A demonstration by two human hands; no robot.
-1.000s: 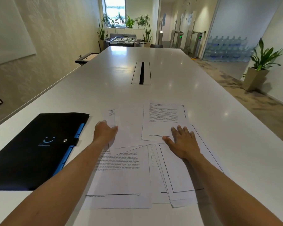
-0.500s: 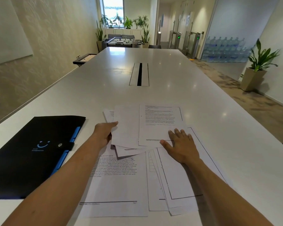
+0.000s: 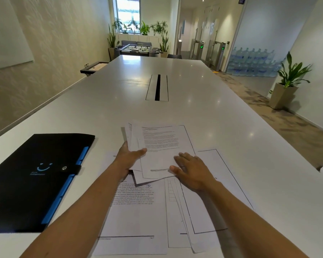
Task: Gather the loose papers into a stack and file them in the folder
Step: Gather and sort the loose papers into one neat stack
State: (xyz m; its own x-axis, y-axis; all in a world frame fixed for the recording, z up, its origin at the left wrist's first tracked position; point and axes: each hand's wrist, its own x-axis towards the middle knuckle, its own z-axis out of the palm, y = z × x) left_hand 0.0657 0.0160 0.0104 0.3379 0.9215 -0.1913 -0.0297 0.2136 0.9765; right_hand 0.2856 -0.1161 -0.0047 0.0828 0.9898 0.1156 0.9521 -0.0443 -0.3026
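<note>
White and glossy, the long worktop [image 3: 101, 112] carries loose white printed paper sheets [image 3: 138, 211] fanned out and overlapping at its near edge. On them, the left hand [image 3: 128, 159] pinches the far few sheets [image 3: 157, 144], thumb on top, fingers hidden underneath; the right hand [image 3: 192, 172] lies flat and open, grasping nothing, pressing on the same sheets. Those lifted pages are skewed, so they may slide apart or crease as they are squared, and the lower sheets could skid off the near edge. A black folder with blue tabs [image 3: 35, 175] lies just left, apparently snapped shut, needing opening. Nothing blocks the way.
</note>
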